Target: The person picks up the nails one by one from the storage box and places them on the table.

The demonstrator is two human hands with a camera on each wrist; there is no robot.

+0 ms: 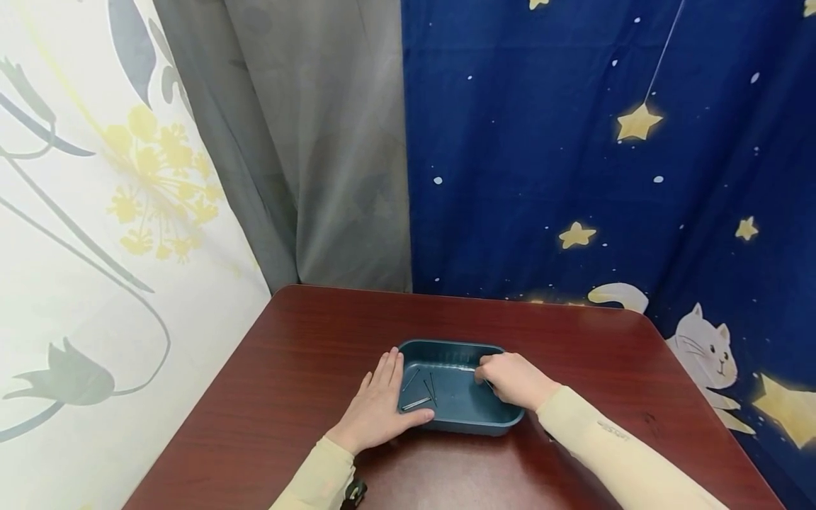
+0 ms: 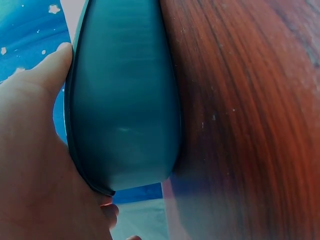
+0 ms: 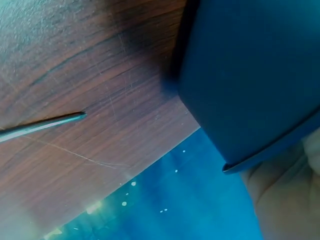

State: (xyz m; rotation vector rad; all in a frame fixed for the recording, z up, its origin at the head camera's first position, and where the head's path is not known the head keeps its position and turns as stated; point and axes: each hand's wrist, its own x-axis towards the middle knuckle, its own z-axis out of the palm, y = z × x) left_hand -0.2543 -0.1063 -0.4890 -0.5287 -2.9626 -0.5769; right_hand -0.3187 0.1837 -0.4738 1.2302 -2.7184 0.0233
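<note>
A blue-green plastic tray (image 1: 468,426) sits on the table, several thin metal nails (image 1: 417,404) lying in its left half. My left hand (image 1: 376,407) rests along the tray's left end, its fingers straight on the rim and the thumb at the front rim. The left wrist view shows the hand (image 2: 35,120) against the tray's outer wall (image 2: 122,110). Over the right end my right hand (image 1: 513,379) reaches in with curled fingers, pinching what looks like a thin nail, mostly hidden. The right wrist view has the tray's wall (image 3: 250,85) above part of that hand (image 3: 285,195).
Another metal nail (image 3: 42,126) lies on the wooden table outside the tray in the right wrist view. The dark red table (image 1: 306,340) ends at a grey curtain (image 1: 350,177) and a blue starry curtain (image 1: 510,142). White patterned fabric (image 1: 95,283) hangs at left.
</note>
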